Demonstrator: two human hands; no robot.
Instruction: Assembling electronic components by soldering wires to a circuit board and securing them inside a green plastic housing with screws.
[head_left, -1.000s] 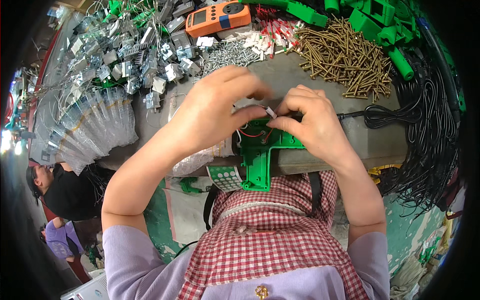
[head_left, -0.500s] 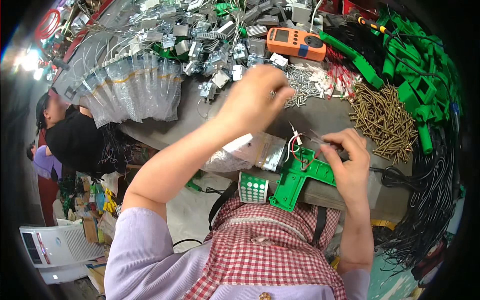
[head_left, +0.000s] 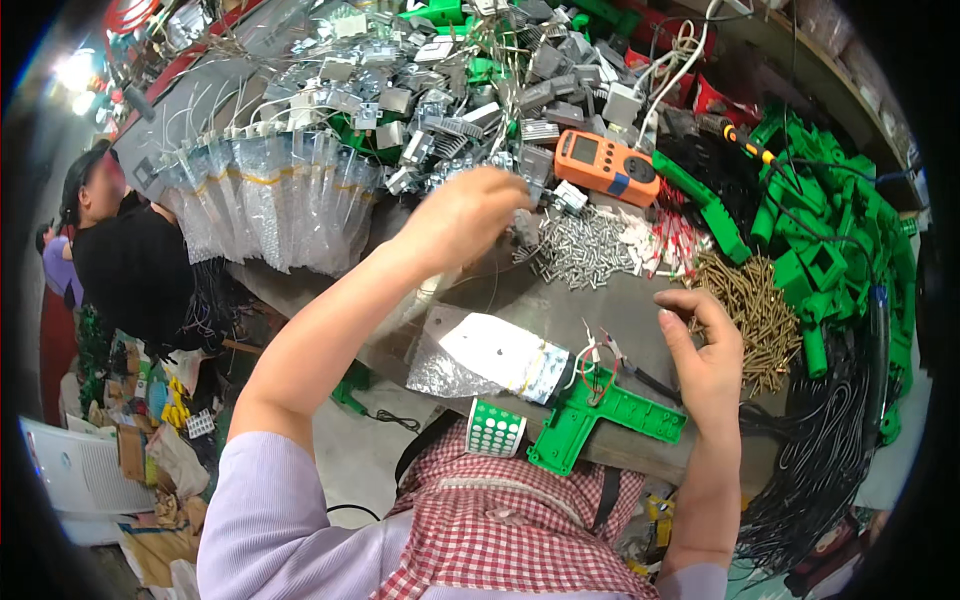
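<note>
A green plastic half-shell point(head_left: 570, 425), roughly T-shaped, lies at the bench edge in front of me, with red and white wires point(head_left: 598, 375) rising from it. A silvery piece in bubble wrap point(head_left: 480, 350) lies against its left end. My right hand point(head_left: 708, 345) hovers above the shell's right arm, thumb and fingers apart and nothing visible in them. My left hand point(head_left: 470, 220) reaches to the near edge of a pile of small metal parts point(head_left: 440, 130). Its fingers are curled but smeared and partly hidden. A thin wire shows below it.
Silver screws point(head_left: 590, 250), brass-coloured screws point(head_left: 750, 310) and an orange multimeter point(head_left: 605, 165) lie beyond my hands. Green shells point(head_left: 830, 240) and black cables point(head_left: 810, 460) crowd the right. Bubble-wrapped pieces point(head_left: 270, 200) line the left; a dotted sticker roll point(head_left: 495, 428) sits nearby. Another person point(head_left: 130, 250) is at far left.
My right hand has let go of the wires and drawn away from the shell. My left hand has shifted left within the view, toward the metal parts. The whole view has tilted.
</note>
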